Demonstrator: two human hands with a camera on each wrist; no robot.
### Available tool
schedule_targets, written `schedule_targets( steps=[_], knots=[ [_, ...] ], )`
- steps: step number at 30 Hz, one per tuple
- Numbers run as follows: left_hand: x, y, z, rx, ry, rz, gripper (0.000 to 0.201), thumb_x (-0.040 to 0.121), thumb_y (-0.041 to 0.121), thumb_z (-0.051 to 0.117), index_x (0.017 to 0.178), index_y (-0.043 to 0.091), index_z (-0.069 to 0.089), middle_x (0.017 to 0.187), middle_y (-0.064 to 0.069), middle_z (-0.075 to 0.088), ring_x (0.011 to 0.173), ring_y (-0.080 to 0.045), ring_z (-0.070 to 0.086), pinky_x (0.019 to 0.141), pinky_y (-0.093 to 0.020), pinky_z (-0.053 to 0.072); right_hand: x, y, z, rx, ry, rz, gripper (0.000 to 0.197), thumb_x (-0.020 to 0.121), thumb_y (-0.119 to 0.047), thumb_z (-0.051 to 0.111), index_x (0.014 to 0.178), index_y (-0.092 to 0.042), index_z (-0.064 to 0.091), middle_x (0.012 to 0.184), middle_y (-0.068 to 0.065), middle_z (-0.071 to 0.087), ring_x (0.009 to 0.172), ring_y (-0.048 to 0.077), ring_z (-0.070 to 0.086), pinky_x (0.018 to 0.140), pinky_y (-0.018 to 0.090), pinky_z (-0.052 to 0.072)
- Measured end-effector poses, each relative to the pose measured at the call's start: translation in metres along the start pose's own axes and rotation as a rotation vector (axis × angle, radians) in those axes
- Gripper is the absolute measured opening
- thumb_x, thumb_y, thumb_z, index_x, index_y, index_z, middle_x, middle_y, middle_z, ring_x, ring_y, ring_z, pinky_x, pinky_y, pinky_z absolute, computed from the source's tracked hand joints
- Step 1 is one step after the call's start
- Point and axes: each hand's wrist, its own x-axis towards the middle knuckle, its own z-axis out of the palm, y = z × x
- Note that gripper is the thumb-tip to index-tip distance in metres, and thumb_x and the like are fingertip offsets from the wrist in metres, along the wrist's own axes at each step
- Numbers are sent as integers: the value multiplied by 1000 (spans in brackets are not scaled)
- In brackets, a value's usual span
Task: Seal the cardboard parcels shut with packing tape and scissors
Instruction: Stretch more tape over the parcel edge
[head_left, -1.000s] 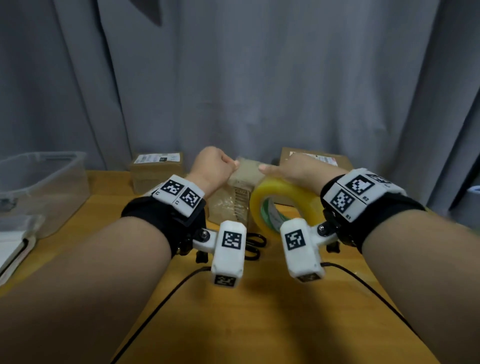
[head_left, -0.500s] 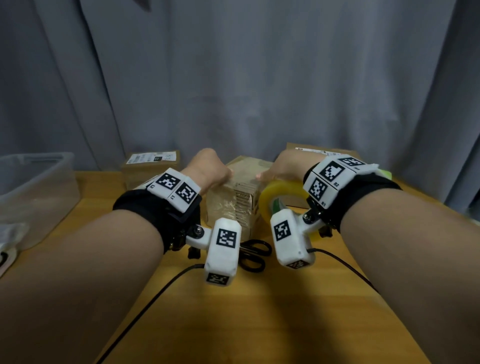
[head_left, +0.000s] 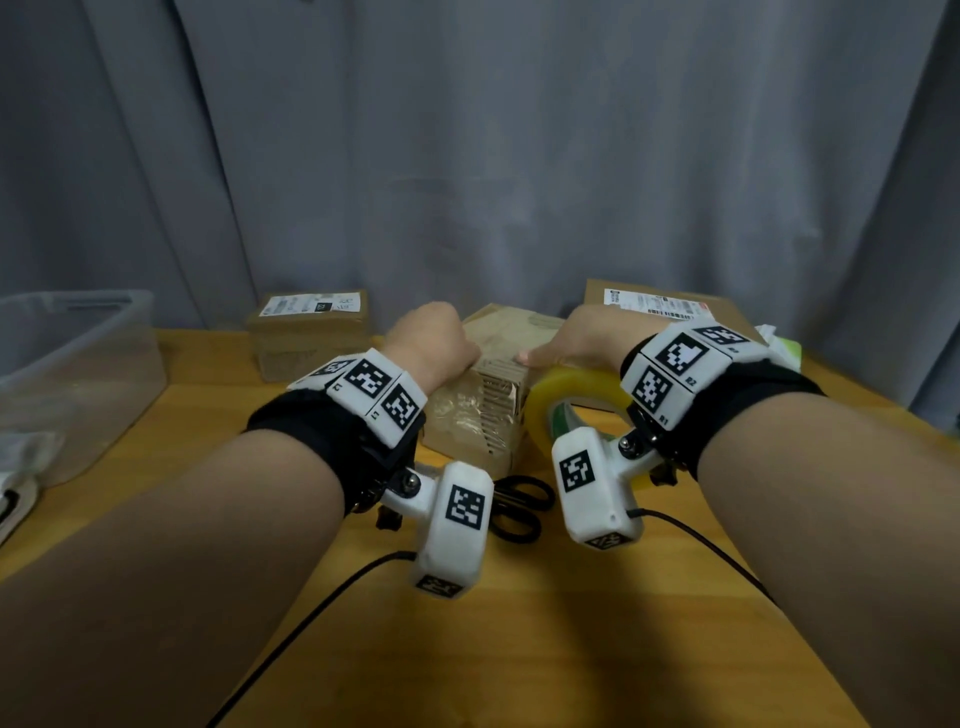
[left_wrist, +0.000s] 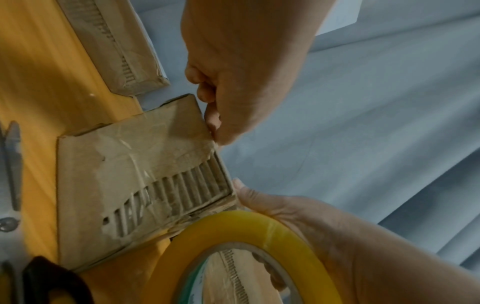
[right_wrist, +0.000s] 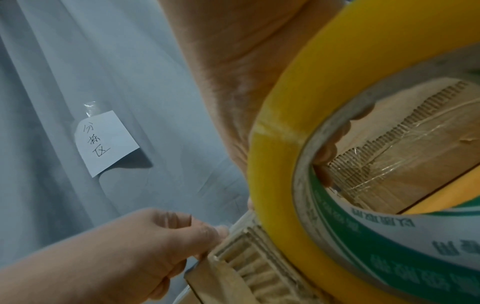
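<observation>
Yellow tape roll (head_left: 582, 396), green-and-white printed core; brown parcel (head_left: 483, 410); black scissors (head_left: 519, 506); orange-tan wooden table (head_left: 519, 649); grey curtain (head_left: 467, 156).

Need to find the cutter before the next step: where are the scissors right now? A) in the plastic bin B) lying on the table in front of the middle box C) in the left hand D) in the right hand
B: the scissors lie on the table just in front of the middle box; the right hand holds the tape roll.
</observation>
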Motion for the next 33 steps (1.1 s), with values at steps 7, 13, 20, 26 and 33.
schedule_targets(
  steps=[7,13,20,26,33],
  knots=[
    [-20,-1,-4,126,1,451,27,95,28,51,118,20,60,121,-2,57,115,-24,50,97,-36,39,1,0,6,-71,49,-6,69,89,-56,55,137,-7,46,135,12,53,123,31,50,94,35,40],
    [-29,-29,1,272,-197,456,55,101,44,18,150,19,24,156,4,24,144,-13,20,117,-36,12,-1,2,11,-17,67,9,70,91,-56,53,138,-6,44,137,12,52,123,30,50,91,34,40],
    [-25,-14,0,235,-177,508,51,102,41,19,142,18,39,149,-1,39,139,-19,31,111,-32,21,2,1,13,-65,94,-3,71,91,-59,50,137,-5,45,135,13,53,120,31,52,80,32,36],
    [-32,-12,19,98,-37,492,44,101,41,28,127,19,57,123,-4,63,115,-23,56,94,-41,45,3,13,22,91,131,-72,66,88,-56,55,133,-8,52,131,10,56,120,29,53,91,30,43],
    [-33,9,22,215,58,439,48,100,48,23,111,21,61,108,-4,61,102,-26,56,74,-35,45,-21,53,27,597,195,-79,38,88,-43,60,94,-7,68,77,3,63,66,16,58,53,25,40]
  ],
)
